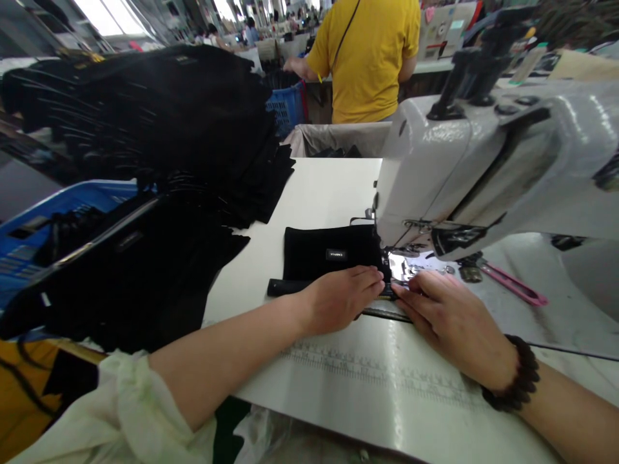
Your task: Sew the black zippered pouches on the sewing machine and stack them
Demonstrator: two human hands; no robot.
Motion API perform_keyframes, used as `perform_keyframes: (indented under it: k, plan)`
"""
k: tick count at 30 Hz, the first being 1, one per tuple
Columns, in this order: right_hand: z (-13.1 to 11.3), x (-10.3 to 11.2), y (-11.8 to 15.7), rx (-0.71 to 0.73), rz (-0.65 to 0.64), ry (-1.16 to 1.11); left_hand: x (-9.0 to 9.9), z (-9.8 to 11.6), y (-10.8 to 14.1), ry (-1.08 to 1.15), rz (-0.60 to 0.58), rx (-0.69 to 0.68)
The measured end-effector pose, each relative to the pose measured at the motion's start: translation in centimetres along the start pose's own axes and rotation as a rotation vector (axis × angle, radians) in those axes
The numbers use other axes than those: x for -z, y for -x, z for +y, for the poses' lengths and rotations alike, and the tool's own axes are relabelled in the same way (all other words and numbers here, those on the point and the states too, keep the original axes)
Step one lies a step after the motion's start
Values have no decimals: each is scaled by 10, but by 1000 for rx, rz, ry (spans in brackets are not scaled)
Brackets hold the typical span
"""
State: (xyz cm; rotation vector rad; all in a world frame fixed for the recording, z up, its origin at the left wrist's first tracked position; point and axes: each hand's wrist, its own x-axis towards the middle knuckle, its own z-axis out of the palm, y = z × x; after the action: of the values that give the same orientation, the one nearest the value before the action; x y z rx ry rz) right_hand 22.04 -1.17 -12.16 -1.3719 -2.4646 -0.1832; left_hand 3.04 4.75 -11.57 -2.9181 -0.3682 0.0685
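A black fabric piece (309, 248) with a small dark label (336, 254) lies flat on the white table, its right edge at the needle area of a white sewing machine (425, 148). A narrow black strip (285, 287) runs along its near edge. My left hand (341, 298) rests flat on the fabric and strip, fingers together and pointing right. Close to the presser foot, my right hand (447, 316) has its thumb and fingers pinched at the right end of the strip. A dark beaded bracelet circles the right wrist.
Stacked black fabric pieces (159, 116) rise at the left, with more over a blue basket (29, 238). Pink-handled snips (515, 283) lie on the machine bed. Beyond the table stands a person in a yellow shirt (365, 58).
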Motion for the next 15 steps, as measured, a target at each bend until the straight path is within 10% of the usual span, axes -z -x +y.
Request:
perform_keyframes:
  k: [8,15]
  plan:
    - [4,-2,0,-103,85,-31,-2,-19,-6,119,-35,-34]
    - [14,8,-6,-251,-25,-269,5,-40,-9,722,96,191]
